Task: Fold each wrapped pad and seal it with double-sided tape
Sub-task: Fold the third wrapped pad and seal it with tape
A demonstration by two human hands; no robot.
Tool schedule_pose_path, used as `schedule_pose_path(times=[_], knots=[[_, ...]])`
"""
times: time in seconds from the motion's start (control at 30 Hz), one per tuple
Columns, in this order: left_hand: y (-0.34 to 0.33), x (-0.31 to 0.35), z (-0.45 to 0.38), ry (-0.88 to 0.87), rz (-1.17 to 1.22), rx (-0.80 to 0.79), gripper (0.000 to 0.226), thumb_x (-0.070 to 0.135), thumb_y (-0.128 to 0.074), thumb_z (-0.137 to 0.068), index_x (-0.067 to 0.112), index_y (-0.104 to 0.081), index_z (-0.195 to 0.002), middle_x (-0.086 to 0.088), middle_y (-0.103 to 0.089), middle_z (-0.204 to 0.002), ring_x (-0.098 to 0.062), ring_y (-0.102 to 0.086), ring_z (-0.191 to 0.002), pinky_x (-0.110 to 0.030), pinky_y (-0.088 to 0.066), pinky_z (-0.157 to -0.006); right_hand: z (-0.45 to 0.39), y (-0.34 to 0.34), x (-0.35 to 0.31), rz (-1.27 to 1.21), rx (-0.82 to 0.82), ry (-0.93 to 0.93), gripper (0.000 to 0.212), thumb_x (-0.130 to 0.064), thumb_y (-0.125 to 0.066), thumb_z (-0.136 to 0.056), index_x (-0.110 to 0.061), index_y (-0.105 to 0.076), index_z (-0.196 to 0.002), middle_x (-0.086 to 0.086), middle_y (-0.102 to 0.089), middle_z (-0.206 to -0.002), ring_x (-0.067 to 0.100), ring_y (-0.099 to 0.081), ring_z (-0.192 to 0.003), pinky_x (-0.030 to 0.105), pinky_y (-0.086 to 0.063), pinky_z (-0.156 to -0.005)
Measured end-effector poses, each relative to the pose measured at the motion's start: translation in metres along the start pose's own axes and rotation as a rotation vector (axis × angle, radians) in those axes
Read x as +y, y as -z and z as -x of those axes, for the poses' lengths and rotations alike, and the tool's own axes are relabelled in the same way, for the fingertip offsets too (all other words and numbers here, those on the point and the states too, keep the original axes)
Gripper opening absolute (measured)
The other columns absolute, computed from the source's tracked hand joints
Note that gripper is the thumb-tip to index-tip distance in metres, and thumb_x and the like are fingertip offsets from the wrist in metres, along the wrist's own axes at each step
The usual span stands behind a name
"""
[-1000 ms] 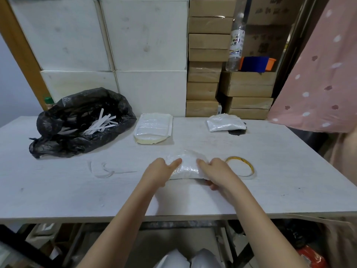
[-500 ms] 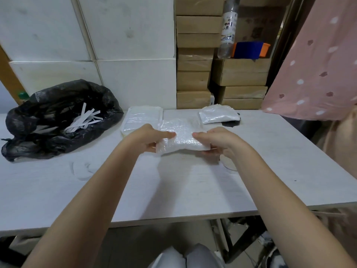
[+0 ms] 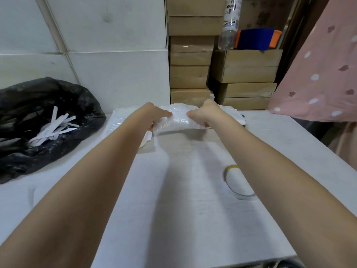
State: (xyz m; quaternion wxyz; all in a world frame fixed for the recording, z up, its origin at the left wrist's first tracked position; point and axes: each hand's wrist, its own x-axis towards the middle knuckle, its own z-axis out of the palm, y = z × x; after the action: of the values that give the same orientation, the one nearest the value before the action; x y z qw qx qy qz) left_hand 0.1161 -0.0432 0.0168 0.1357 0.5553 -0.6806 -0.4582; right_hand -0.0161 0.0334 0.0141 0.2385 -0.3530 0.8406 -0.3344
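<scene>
Both hands are gripping one wrapped pad (image 3: 178,120) by its ends and holding it up off the tabletop (image 3: 183,209), out near the far edge. The left hand (image 3: 154,115) is pinching the left end, thumb on top, and the right hand (image 3: 204,113) is doing the same on the right end, so the pad is bowing a bit in the middle. Its plastic wrap is looking crinkly.

The roll of double-sided tape (image 3: 238,182) is lying flat toward the right side of the tabletop, partly hidden by the right forearm. A stack of pads (image 3: 119,120) is sitting at the far edge, just behind the left hand, and another pad (image 3: 231,111) is peeking out behind the right hand. Over at the left edge a black bag (image 3: 44,122) is slumping open with white paper strips (image 3: 56,126) in it. Cardboard boxes (image 3: 193,55) are stacked beyond the far edge.
</scene>
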Motion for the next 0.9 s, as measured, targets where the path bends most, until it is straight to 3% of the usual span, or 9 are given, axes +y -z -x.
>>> schedule_pose_path(times=[0.1,0.2,0.3,0.37,0.43,0.6,0.67,0.73,0.9], knots=[[-0.004,0.008,-0.02,0.033,-0.076,0.026,0.031,0.026,-0.065,-0.083,-0.001,-0.053,-0.087,-0.021,-0.064,-0.101,-0.035,-0.064,-0.103,-0.04,-0.048,-0.097,-0.021,-0.007,-0.001,0.072,0.031,0.024,0.044,-0.03,-0.061,-0.084,-0.007,-0.047,-0.119,0.006,-0.052,-0.106,0.024,-0.052,-0.092,0.032,-0.047,-0.077],[-0.007,0.009,-0.035,0.069,-0.123,0.024,0.047,0.029,-0.065,-0.082,-0.002,-0.052,-0.115,-0.019,-0.063,-0.115,-0.034,-0.062,-0.107,-0.038,-0.046,-0.099,-0.04,-0.013,0.002,0.126,0.029,0.034,0.048,-0.033,-0.061,-0.085,-0.007,-0.047,-0.122,0.007,-0.054,-0.114,0.025,-0.054,-0.098,0.032,-0.045,-0.076],[-0.014,0.005,-0.046,0.036,-0.133,0.032,0.04,0.03,-0.064,-0.084,0.001,-0.051,-0.109,-0.015,-0.062,-0.089,-0.031,-0.062,-0.091,-0.031,-0.051,-0.078,-0.053,-0.017,0.007,0.139,0.02,0.049,0.044,-0.033,-0.061,-0.085,-0.007,-0.049,-0.117,0.008,-0.053,-0.108,0.027,-0.056,-0.096,0.035,-0.05,-0.077],[-0.019,0.002,-0.051,-0.001,-0.135,0.077,0.029,0.028,-0.062,-0.086,0.002,-0.049,-0.087,-0.008,-0.046,-0.065,-0.024,-0.049,-0.062,-0.025,-0.037,-0.051,-0.057,-0.019,0.011,0.161,0.027,0.057,0.037,-0.035,-0.06,-0.087,-0.008,-0.05,-0.109,0.006,-0.052,-0.099,0.026,-0.053,-0.088,0.034,-0.048,-0.073],[-0.023,-0.001,-0.052,-0.025,-0.169,0.121,0.037,0.031,-0.059,-0.089,0.005,-0.04,-0.07,-0.005,-0.039,-0.059,-0.018,-0.037,-0.051,-0.025,-0.026,-0.047,-0.059,-0.021,0.015,0.177,0.041,0.062,0.031,-0.037,-0.059,-0.087,-0.01,-0.049,-0.098,0.005,-0.051,-0.094,0.026,-0.055,-0.087,0.034,-0.047,-0.072],[-0.023,0.002,-0.054,-0.11,-0.207,0.127,0.04,0.036,-0.046,-0.096,-0.003,-0.053,-0.1,-0.008,-0.046,-0.068,-0.02,-0.045,-0.058,-0.026,-0.035,-0.052,-0.056,-0.021,0.012,0.354,0.15,0.083,0.029,-0.038,-0.054,-0.089,-0.011,-0.055,-0.098,0.011,-0.057,-0.111,0.029,-0.054,-0.102,0.033,-0.044,-0.077],[-0.01,0.002,-0.052,-0.112,-0.236,0.172,0.044,0.032,-0.039,-0.099,-0.006,-0.051,-0.116,-0.017,-0.06,-0.096,-0.033,-0.06,-0.087,-0.032,-0.046,-0.074,-0.05,-0.022,0.003,0.495,0.332,0.159,0.034,-0.035,-0.047,-0.093,-0.008,-0.059,-0.109,0.015,-0.049,-0.125,0.03,-0.044,-0.116,0.036,-0.04,-0.089],[0.012,0.0,-0.051,-0.125,-0.315,0.248,0.031,0.022,-0.039,-0.098,-0.005,-0.052,-0.103,-0.018,-0.055,-0.106,-0.035,-0.056,-0.097,-0.033,-0.044,-0.08,-0.043,-0.023,-0.011,0.479,0.423,0.273,0.032,-0.029,-0.042,-0.095,-0.005,-0.058,-0.108,0.015,-0.049,-0.122,0.03,-0.045,-0.111,0.037,-0.04,-0.087],[0.066,-0.028,-0.043,-0.039,-0.52,0.315,0.036,0.005,-0.043,-0.093,0.007,-0.029,-0.06,-0.005,-0.032,-0.064,-0.02,-0.034,-0.054,-0.023,-0.028,-0.049,-0.017,-0.049,-0.056,0.088,-0.046,0.372,0.026,-0.021,-0.039,-0.092,-0.012,-0.038,-0.067,0.009,-0.053,-0.074,0.031,-0.059,-0.073,0.033,-0.046,-0.061]])
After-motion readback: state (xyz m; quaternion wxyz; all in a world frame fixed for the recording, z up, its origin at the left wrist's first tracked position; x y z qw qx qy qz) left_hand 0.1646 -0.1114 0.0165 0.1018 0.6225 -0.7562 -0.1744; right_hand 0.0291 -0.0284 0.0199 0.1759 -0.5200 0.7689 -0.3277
